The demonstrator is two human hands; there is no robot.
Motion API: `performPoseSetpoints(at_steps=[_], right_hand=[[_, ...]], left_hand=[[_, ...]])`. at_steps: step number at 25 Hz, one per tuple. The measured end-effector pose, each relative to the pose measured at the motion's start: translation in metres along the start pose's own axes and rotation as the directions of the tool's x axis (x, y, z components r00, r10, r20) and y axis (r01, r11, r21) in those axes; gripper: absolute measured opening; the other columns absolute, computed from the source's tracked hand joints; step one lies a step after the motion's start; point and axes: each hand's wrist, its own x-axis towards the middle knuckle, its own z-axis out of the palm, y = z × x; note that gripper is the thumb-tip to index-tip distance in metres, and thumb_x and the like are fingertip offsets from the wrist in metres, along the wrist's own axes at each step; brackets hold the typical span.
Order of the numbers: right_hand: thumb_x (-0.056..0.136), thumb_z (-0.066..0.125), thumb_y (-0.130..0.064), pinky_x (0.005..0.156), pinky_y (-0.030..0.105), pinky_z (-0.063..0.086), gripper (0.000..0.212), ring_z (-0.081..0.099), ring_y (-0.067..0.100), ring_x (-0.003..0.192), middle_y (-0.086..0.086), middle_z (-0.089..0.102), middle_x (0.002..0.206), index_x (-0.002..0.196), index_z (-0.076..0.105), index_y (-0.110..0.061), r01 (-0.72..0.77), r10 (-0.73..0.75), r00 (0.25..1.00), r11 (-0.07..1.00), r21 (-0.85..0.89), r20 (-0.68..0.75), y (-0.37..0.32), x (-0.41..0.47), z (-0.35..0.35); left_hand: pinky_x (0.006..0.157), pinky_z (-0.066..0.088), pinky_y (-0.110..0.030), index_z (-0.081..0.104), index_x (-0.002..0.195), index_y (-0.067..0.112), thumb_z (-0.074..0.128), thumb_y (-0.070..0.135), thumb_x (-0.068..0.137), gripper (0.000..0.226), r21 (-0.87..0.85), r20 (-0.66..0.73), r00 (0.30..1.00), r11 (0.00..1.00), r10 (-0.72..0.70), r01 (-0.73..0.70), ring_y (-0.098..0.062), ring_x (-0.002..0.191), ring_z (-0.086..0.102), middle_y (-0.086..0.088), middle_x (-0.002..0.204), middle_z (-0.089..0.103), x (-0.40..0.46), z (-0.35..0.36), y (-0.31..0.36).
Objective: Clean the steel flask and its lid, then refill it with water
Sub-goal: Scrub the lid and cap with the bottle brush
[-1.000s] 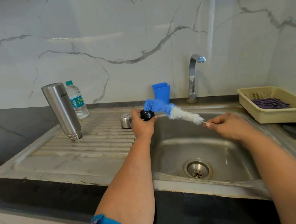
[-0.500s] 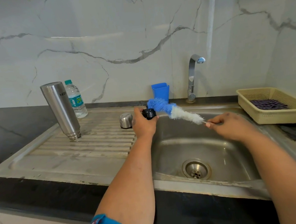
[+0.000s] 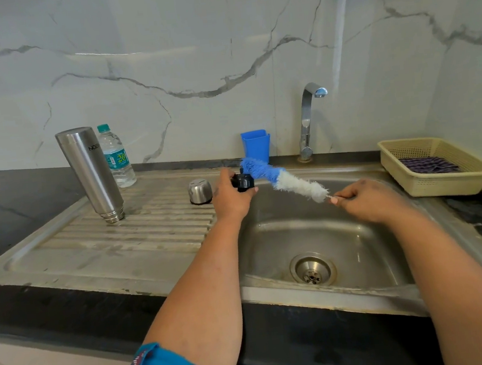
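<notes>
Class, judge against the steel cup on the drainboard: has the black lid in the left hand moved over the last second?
Cannot tell: the black lid sits just right of the steel cup throughout.

Black stone desk [image 3: 14,198] carries the steel sink's ribbed drainboard [image 3: 121,232]: upside-down steel flask [image 3: 90,173], plastic water bottle [image 3: 117,159], steel cap [image 3: 200,191]; beige plastic basket [image 3: 438,169] sits right.
</notes>
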Motion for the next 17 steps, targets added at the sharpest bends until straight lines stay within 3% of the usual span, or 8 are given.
performPoseSetpoints(at_steps=[4,8,10,13,15,17], right_hand=[[0.094,0.057,-0.040,0.075,0.025,0.037,0.027,0.053,0.012,0.087,-0.004,0.063,0.096,0.114,0.070,-0.027,0.022,-0.023,0.999,1.000,0.017,0.035,-0.001,-0.005,-0.004],[0.096,0.052,-0.036,0.065,0.026,0.042,0.020,0.059,0.015,0.081,-0.004,0.066,0.081,0.098,0.068,-0.024,0.001,-0.003,1.000,0.980,-0.200,-0.006,-0.003,-0.001,0.005],[0.093,0.057,-0.027,0.076,0.029,0.050,0.015,0.065,0.014,0.081,-0.001,0.070,0.084,0.098,0.067,-0.018,-0.016,0.022,0.999,0.982,-0.188,0.025,0.002,0.004,0.015],[0.092,0.058,-0.018,0.081,0.028,0.047,0.017,0.062,0.015,0.087,0.005,0.067,0.097,0.106,0.065,-0.012,-0.045,0.051,0.998,0.991,-0.126,0.048,0.001,0.006,0.024],[0.094,0.056,-0.023,0.085,0.027,0.041,0.026,0.055,0.020,0.099,0.009,0.061,0.115,0.116,0.063,-0.011,-0.056,0.054,0.998,0.996,-0.075,-0.021,-0.002,0.006,0.022],[0.096,0.053,-0.032,0.086,0.029,0.039,0.032,0.055,0.025,0.105,0.010,0.061,0.116,0.119,0.062,-0.013,-0.061,0.061,0.992,0.998,0.001,-0.107,-0.005,0.003,0.013]], left_hand=[[0.084,0.052,-0.038,0.048,0.105,0.018,0.087,0.023,0.070,0.052,-0.010,-0.067,0.996,0.998,-0.055,0.055,-0.023,0.101,0.061,-0.001,0.108,0.061,0.005,-0.004,-0.005],[0.074,0.038,-0.029,0.050,0.109,0.012,0.085,0.024,0.073,0.052,0.108,0.085,0.989,0.985,0.125,-0.133,-0.014,0.091,0.051,0.004,0.105,0.057,-0.003,-0.003,0.009],[0.075,0.037,-0.028,0.049,0.112,0.012,0.084,0.026,0.074,0.053,0.093,0.077,0.990,0.988,0.115,-0.122,-0.013,0.090,0.049,0.002,0.105,0.056,-0.004,-0.001,0.014],[0.082,0.038,-0.026,0.045,0.126,0.014,0.081,0.020,0.078,0.060,0.062,0.080,0.996,0.997,0.040,-0.045,-0.015,0.100,0.051,-0.001,0.114,0.055,-0.002,-0.002,0.008],[0.090,0.039,-0.027,0.046,0.132,0.016,0.079,0.015,0.079,0.062,0.091,0.110,0.994,0.995,0.022,-0.032,-0.023,0.113,0.053,-0.007,0.127,0.052,-0.002,-0.002,0.002],[0.096,0.038,-0.028,0.048,0.134,0.018,0.077,0.014,0.081,0.061,0.121,0.121,0.993,0.992,0.002,-0.017,-0.028,0.119,0.051,-0.011,0.132,0.045,-0.001,-0.001,0.000]])
